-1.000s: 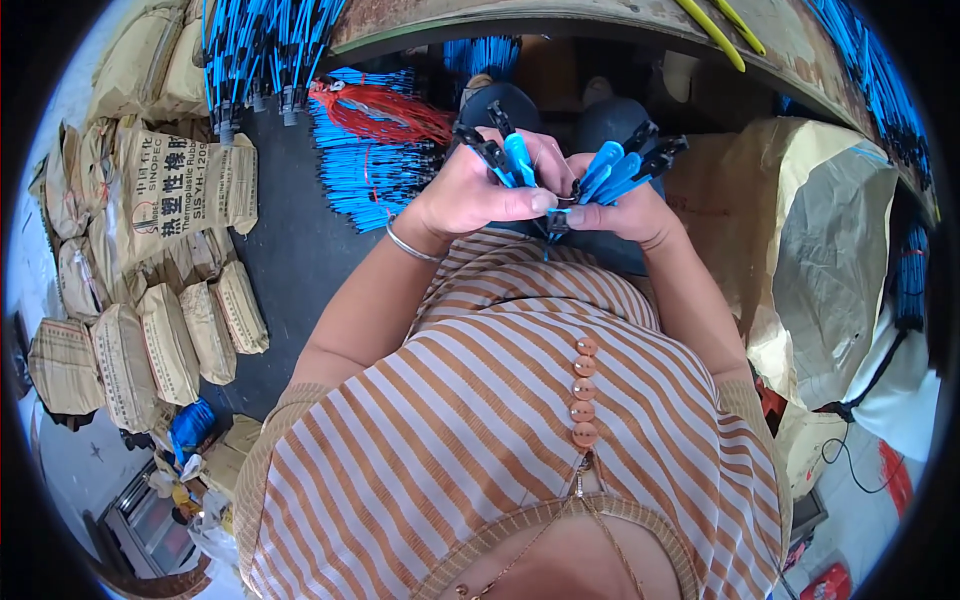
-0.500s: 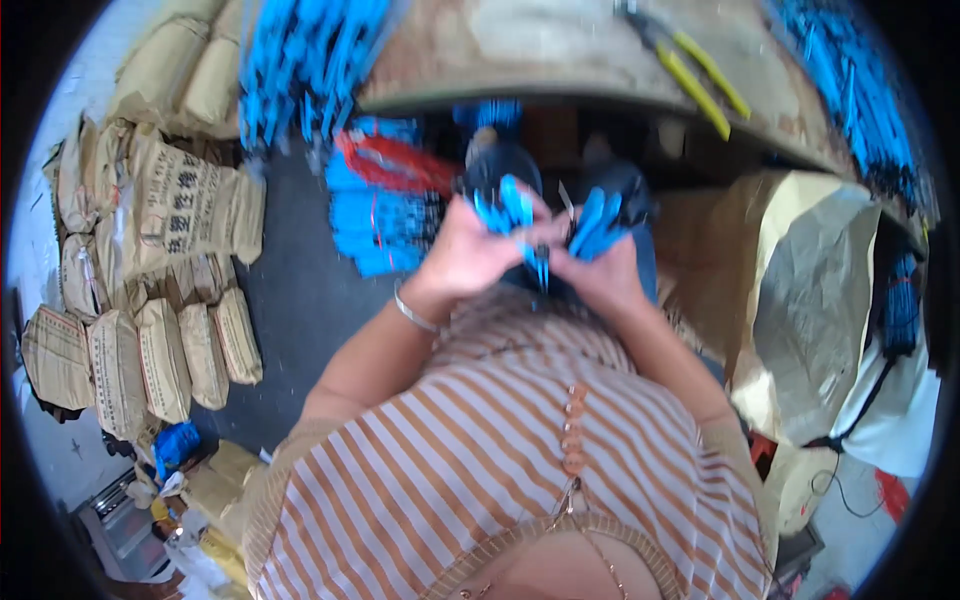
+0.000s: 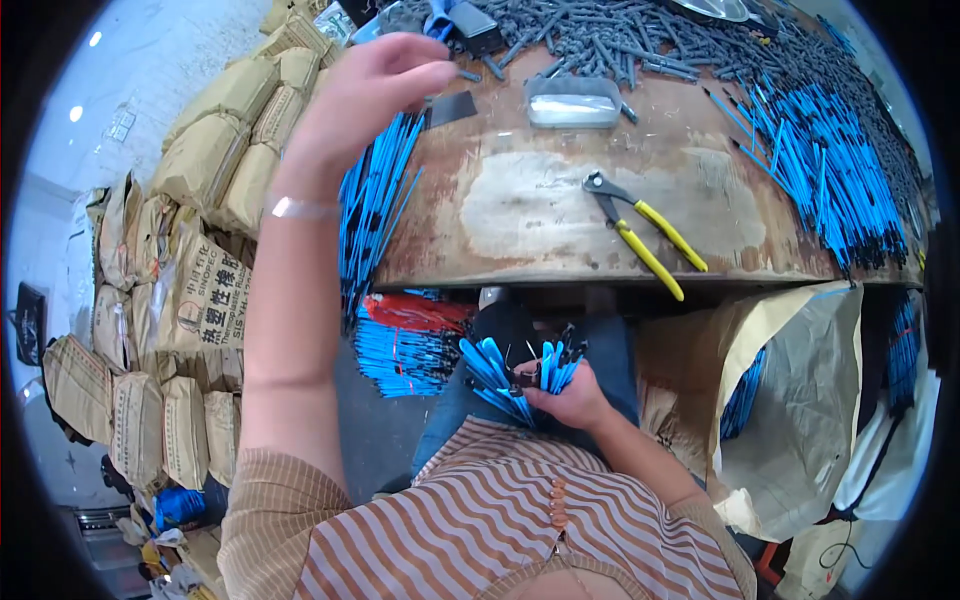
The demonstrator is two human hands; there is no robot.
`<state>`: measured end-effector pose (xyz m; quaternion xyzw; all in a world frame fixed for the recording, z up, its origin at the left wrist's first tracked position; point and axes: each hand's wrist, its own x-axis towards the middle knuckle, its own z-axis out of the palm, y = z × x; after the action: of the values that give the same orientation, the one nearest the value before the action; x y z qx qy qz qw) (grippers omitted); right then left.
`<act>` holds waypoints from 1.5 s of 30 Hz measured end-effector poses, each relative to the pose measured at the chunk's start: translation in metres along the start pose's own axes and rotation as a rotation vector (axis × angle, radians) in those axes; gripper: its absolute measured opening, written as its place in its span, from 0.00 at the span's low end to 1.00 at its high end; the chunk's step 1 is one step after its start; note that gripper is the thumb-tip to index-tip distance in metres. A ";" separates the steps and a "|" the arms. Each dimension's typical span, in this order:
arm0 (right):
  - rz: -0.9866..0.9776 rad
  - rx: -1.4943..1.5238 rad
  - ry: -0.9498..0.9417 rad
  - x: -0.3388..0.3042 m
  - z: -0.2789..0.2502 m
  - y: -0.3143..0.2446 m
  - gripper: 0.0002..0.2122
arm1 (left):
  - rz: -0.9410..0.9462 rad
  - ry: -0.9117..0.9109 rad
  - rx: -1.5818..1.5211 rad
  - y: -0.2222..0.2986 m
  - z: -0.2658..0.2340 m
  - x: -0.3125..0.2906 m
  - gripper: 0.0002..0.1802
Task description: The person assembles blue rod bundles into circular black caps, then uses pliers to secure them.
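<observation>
Watching R hand hold blue strips, fingers closed round 'em. I see L hand up nr table, fingers apart.

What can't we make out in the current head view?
All head view:
- Right hand: some fingers, hidden behind the blue strips it holds.
- Whatever lies behind the left hand: hidden by it.
- Silver dish: cut off by the top edge.
- Clear tray: contents too small.
</observation>
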<state>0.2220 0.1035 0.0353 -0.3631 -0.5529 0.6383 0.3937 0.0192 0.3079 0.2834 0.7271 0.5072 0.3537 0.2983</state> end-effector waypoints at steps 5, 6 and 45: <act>-0.069 -0.002 0.023 0.034 -0.048 0.003 0.13 | 0.068 0.043 0.643 -0.090 0.080 0.169 0.18; -0.057 0.003 0.019 0.040 -0.057 0.003 0.13 | 0.076 0.038 0.693 -0.101 0.095 0.194 0.17; -0.053 -0.136 -0.228 -0.078 0.053 0.048 0.15 | 0.126 -0.386 0.040 -0.113 0.082 -0.242 0.11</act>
<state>0.2025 0.0065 -0.0037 -0.2997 -0.6454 0.6257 0.3194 -0.0301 0.1069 0.0951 0.8174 0.4010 0.2157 0.3529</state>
